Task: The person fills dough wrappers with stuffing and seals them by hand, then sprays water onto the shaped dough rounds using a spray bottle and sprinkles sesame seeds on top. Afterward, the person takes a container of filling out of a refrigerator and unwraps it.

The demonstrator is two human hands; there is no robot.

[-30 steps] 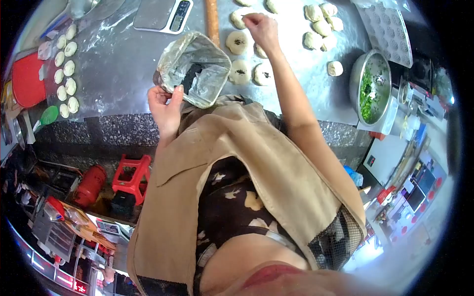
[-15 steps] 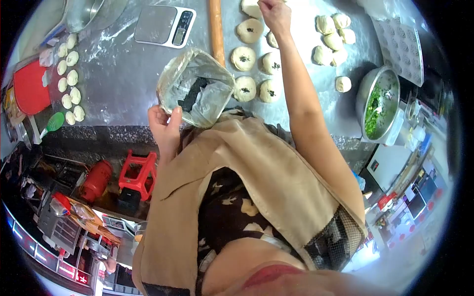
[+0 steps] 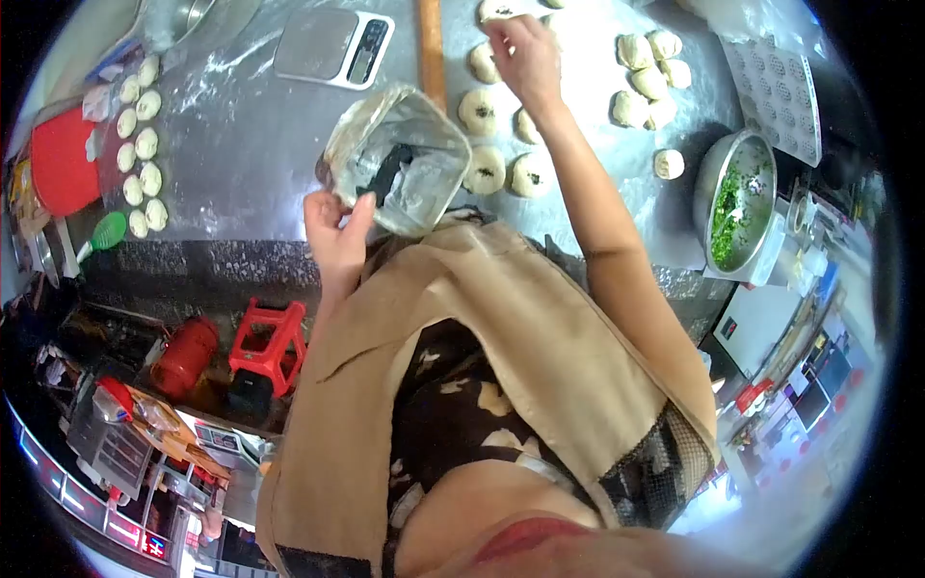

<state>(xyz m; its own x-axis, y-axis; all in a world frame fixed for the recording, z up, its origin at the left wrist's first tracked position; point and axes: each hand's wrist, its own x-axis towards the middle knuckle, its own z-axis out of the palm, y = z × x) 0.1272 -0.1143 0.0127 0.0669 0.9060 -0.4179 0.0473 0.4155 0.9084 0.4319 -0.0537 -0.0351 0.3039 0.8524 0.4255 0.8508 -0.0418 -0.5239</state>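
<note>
My left hand (image 3: 337, 231) grips the near-left rim of a translucent plastic bag (image 3: 438, 154), whose mouth faces up. Small black seeds (image 3: 390, 171) lie bunched inside it. Over the rows of flattened dough rounds, my right hand (image 3: 527, 63) hovers with its fingers bent and close together; anything between the fingertips is too small to make out. Below that hand, a dough round (image 3: 479, 113) has black seeds on its middle, as does another dough round (image 3: 532, 175) nearer my body. One round (image 3: 484, 63) is partly covered by the fingers.
Behind the bag are a rolling pin (image 3: 432, 48) and a digital scale (image 3: 334, 48). Dough balls (image 3: 146, 144) line the left, with more dough balls (image 3: 647, 82) at right. A steel bowl (image 3: 708, 197) of chopped greens stands by a moulded tray (image 3: 771, 96). A red stool (image 3: 268, 337) is below.
My right hand has come back toward me and slightly left, from the far dough rounds. The bag in my left hand has shifted slightly right in view.
</note>
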